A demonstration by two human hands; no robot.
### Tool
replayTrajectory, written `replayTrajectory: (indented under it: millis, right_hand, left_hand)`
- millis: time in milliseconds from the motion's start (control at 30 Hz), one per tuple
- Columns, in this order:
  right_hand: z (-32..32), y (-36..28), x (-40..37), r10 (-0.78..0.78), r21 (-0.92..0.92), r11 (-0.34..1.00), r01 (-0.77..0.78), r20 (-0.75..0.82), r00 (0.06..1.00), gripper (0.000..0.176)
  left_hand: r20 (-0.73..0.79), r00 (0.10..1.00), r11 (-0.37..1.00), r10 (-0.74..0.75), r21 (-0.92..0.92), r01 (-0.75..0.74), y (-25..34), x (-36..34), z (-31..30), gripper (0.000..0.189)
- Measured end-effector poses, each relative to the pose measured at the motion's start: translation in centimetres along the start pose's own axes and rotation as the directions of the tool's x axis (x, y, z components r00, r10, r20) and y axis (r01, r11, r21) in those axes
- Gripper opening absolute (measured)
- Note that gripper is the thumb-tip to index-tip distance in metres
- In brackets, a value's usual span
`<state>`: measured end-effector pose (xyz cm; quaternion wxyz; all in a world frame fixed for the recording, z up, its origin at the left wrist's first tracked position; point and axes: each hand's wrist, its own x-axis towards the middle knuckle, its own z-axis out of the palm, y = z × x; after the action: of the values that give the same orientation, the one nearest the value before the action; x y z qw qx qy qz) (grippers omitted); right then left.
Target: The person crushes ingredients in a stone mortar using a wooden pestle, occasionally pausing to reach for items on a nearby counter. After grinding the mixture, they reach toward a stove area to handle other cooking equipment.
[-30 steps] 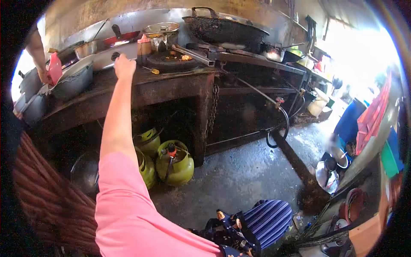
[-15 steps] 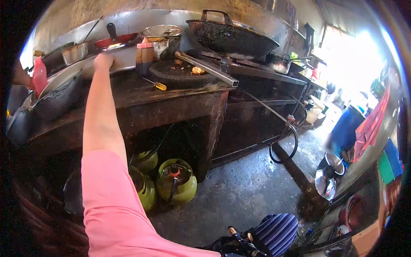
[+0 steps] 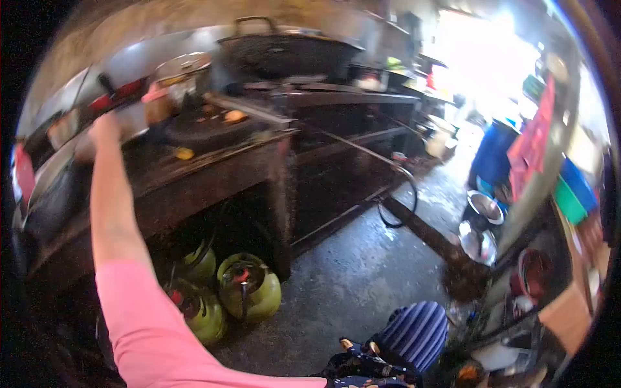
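My left hand [image 3: 105, 129], at the end of a pink-sleeved arm, reaches to the back of the cooking counter [image 3: 213, 161]. It looks closed at the edge of a large metal wok [image 3: 48, 171], but blur hides what its fingers grip. Just behind it sits a red pan [image 3: 119, 94] with an upright black handle. A pink-capped sauce bottle [image 3: 158, 107] stands to the right of the hand. Beyond the bottle is a steel pot [image 3: 184, 74]. A yellow-handled tool [image 3: 184, 153] lies on the counter. My right hand is out of view.
A big blackened wok [image 3: 284, 57] sits on the stove. Below the counter stand several green gas cylinders [image 3: 249, 291], and a hose [image 3: 414, 194] hangs farther along. At right are a blue barrel [image 3: 495, 152], metal bowls [image 3: 479, 242] and a pink cloth [image 3: 533, 145]. A pink bottle [image 3: 24, 171] stands far left.
The view has swung right, so the counter and stove have shifted left and blurred. My left hand is still by the wok's edge. Another person's hand by the pink bottle is no longer distinct.
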<state>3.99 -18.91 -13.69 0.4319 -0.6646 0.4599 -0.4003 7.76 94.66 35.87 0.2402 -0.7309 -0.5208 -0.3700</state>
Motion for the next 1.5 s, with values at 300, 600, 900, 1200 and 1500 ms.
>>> replayTrajectory:
  millis: [300,600,900,1200,1500]
  right_hand:
    - [-2.8,6.6,6.4,0.045,-0.041,0.998,-0.046,-0.026,0.999,0.071]
    - [-2.4,2.8,5.8,-0.053,0.256,0.966,0.026,0.098,0.994,0.038]
    - [-8.4,-11.1,5.8,-0.201,0.247,0.943,0.224,-0.115,0.973,0.021]
    - [-7.1,-7.7,6.6,-0.177,0.395,0.892,0.22,-0.141,0.974,0.018]
    - [-5.3,-1.0,5.8,-0.086,0.366,0.921,0.129,-0.132,0.987,0.036]
  left_hand:
    - [-0.551,0.768,0.561,0.327,-0.54,-0.627,12.3,-20.3,-18.8,0.032]
    - [-0.772,-0.116,-0.779,0.625,-0.608,-0.155,28.7,-58.1,-41.0,0.017]
    - [-0.535,-0.776,-0.887,-0.334,-0.1,0.45,23.4,-83.6,-55.5,0.01]
    - [-0.132,-0.893,-0.889,-0.431,-0.108,0.445,24.2,-86.5,-55.3,0.022]
    - [0.041,-0.935,-0.921,-0.352,-0.194,0.338,20.1,-91.5,-52.2,0.03]
